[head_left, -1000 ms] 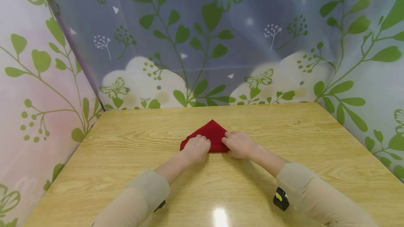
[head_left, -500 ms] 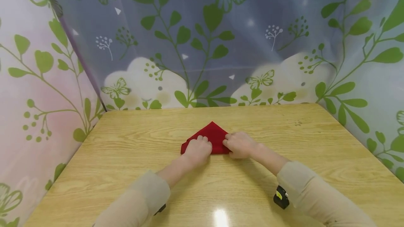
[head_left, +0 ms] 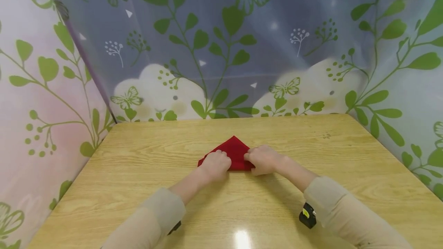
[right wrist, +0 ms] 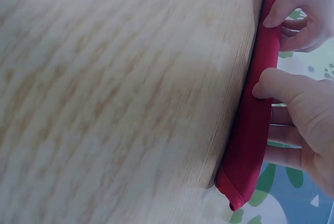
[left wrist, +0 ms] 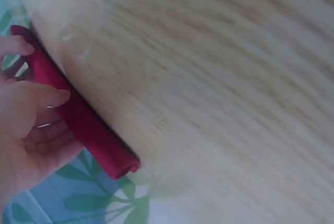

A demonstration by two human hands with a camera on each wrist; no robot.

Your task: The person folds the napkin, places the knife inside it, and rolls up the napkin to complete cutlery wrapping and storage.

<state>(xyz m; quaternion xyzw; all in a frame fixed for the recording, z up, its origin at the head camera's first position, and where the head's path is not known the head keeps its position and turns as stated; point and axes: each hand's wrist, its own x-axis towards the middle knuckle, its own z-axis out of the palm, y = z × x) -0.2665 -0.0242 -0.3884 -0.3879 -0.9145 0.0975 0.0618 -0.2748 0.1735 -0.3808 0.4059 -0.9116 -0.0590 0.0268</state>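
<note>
A red cloth lies on the wooden table, its far part a flat point facing away from me. Its near edge is a thick roll, seen as a red tube in both wrist views. My left hand grips the left part of this roll, with the thumb on the near side in the left wrist view. On the right part, my right hand pinches the roll, thumb on the near side and fingers beyond it. A loose end of the cloth sticks out left of my left hand. The fingertips behind the roll are partly hidden.
The wooden table runs back to a printed curtain with leaves and butterflies, which also hangs at both sides. Dark devices sit under both wrists, the right one plainest. Light glares on the table's near part.
The red cloth has slid slightly toward me, its far tip now a little nearer. Both hands keep their hold on the rolled edge and have hardly shifted.
</note>
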